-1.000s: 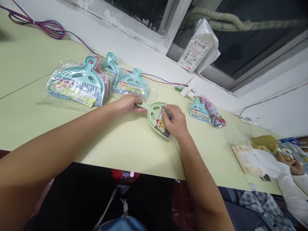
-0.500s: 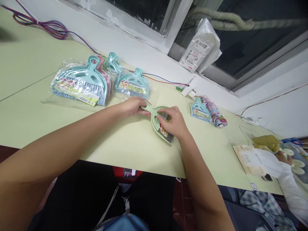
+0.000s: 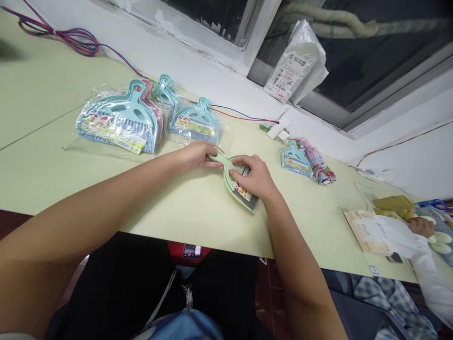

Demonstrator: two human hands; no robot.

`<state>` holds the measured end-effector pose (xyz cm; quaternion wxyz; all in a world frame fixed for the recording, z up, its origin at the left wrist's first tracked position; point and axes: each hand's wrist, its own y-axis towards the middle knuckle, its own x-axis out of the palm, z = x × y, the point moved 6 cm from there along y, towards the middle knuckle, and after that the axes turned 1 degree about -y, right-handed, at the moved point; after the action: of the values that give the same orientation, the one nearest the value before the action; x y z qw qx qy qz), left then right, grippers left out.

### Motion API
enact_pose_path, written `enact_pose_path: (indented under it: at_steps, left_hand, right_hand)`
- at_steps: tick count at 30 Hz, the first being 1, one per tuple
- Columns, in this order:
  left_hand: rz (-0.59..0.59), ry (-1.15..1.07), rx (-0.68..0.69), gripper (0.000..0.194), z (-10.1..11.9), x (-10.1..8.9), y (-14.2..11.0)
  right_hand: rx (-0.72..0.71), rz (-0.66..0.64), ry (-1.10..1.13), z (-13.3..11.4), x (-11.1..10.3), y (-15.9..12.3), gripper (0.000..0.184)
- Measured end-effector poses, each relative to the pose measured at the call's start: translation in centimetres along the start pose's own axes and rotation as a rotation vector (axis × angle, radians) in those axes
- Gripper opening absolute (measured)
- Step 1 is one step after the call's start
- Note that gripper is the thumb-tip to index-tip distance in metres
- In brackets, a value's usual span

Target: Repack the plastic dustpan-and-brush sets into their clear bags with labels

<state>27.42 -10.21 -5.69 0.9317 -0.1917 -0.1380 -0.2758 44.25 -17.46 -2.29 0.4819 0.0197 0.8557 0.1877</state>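
Note:
A small green dustpan and brush set (image 3: 230,175) with a printed label and dark bristles lies at a slant on the pale table in front of me. My left hand (image 3: 198,155) grips the handle end, fingers closed round it. Over the brush part rests my right hand (image 3: 252,175), its thumb and fingers holding the body near the cut-out holes. Left of my hands, a wrapped blue set (image 3: 194,123) lies close by, and a stack of blue and pink wrapped sets (image 3: 118,118) stands farther left.
To the right lie another blue set (image 3: 296,159) and a rolled patterned cloth (image 3: 316,160). Cables (image 3: 78,41) run along the wall past a power strip (image 3: 278,131). A white package (image 3: 295,66) leans at the window. At far right, a co-worker's hand (image 3: 422,226) is near a tissue pack (image 3: 366,231).
My hands and the green set stay nearly as they were. The view has shifted slightly. At far right, the co-worker's hand has moved a little.

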Motion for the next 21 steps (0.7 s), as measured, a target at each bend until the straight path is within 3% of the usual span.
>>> enact_pose_path:
  at_steps: [6, 10, 17, 21]
  left_hand:
    - [-0.008, -0.003, 0.040, 0.003, 0.4, -0.2, 0.4]
    - [0.011, 0.085, 0.180, 0.018, 2.4, -2.2, 0.6]
    - [0.392, 0.331, 0.443, 0.012, 5.9, -7.2, 0.0]
    - [0.529, 0.703, 0.542, 0.011, 6.3, -8.3, 0.0]
  right_hand:
    - [0.024, 0.034, 0.003, 0.3, -0.5, 0.1, 0.025]
    - [0.092, 0.087, 0.012, 1.2, -1.3, 0.0, 0.028]
    - [0.161, 0.137, -0.020, 2.7, -1.9, 0.0, 0.029]
    - [0.172, 0.130, -0.055, 3.2, -1.2, 0.0, 0.029]
